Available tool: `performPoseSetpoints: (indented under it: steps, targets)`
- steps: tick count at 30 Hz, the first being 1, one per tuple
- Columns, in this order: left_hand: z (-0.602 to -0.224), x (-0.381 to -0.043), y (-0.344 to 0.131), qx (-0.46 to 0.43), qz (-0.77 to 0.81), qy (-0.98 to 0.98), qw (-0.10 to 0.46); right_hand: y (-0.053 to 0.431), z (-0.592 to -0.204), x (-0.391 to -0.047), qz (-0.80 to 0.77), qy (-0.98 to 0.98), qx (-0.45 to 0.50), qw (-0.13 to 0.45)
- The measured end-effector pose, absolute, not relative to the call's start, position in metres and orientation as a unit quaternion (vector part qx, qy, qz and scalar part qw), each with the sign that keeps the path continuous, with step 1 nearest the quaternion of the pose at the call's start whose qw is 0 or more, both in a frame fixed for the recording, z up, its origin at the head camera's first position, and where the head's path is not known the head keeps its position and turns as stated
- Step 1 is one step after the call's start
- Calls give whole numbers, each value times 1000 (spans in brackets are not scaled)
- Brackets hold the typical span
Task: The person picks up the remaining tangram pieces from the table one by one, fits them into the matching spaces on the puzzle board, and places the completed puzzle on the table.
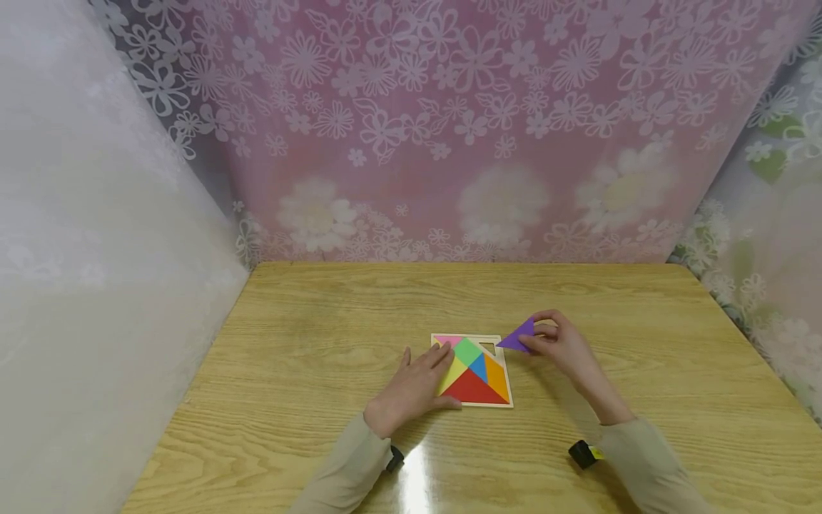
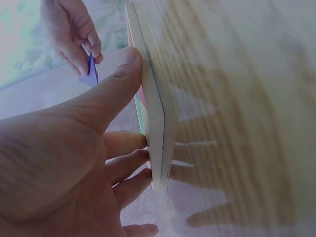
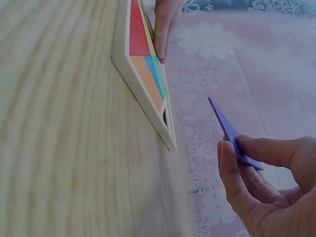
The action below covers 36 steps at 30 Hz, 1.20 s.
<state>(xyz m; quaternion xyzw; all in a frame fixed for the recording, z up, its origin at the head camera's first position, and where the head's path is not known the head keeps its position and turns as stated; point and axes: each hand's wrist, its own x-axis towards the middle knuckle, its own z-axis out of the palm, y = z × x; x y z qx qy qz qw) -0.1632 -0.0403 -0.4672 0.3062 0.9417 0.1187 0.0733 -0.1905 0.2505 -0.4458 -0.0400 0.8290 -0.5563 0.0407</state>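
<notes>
A tangram tray [image 1: 488, 405] with a pale wooden rim lies on the table, filled with red [image 1: 475, 389], yellow, green, blue, orange and pink pieces. At its upper right corner, part of the tray is uncovered, with a dark cut-out showing. My left hand [image 1: 414, 385] rests on the tray's left side, fingers extended over the yellow and pink pieces and thumb along the near edge. Just right of that uncovered corner, my right hand [image 1: 568, 350] pinches a purple triangle [image 1: 519, 335] between thumb and fingers. The right wrist view shows the triangle [image 3: 227, 131] raised clear of the tray, tilted.
The wooden table [image 1: 308, 343] extends around the tray on all sides. A pink flowered curtain [image 1: 411, 143] hangs behind its far edge, with pale sheeting at left and right. Black wrist devices [image 1: 583, 454] are at both sleeves.
</notes>
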Motion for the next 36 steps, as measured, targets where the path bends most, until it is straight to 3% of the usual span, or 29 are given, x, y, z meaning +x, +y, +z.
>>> performPoseSetpoints:
  steps: [14,19,36]
  targets:
    - [-466,-163,-41,309,117,941,65,237,-446,-212,-410,907,-92,-41]
    - [-465,-162,-41,308,119,941,67,231,-447,-218,-376,918,-116,-46]
    - [-465,-163,-41,305,117,942,74,212,-449,-238,-297,936,-189,32]
